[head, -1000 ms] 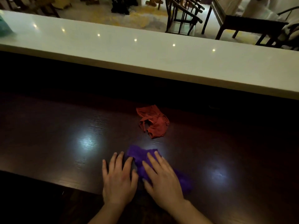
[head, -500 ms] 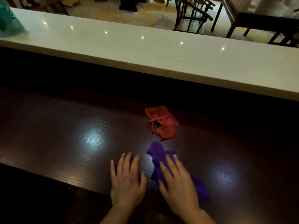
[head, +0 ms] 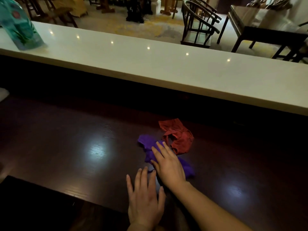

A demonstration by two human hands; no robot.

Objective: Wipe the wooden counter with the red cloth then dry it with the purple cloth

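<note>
The dark wooden counter [head: 66, 139] runs across the head view. A crumpled purple cloth [head: 146, 142] lies on it under my right hand [head: 168, 164], which presses flat on the cloth with fingers stretched forward. The red cloth [head: 179, 139] lies bunched just beyond and to the right, touching the purple one. My left hand [head: 144, 197] rests flat on the bare wood nearer the front edge, fingers apart and holding nothing.
A raised white ledge [head: 150, 64] borders the counter's far side. A teal bottle [head: 20, 29] stands on it at far left. Dark wooden chairs [head: 198, 25] and a table [head: 266, 34] stand on the floor beyond.
My right hand has slid the purple cloth away from me until it meets the red cloth. The left hand has come off the cloth and stays near the front edge.
</note>
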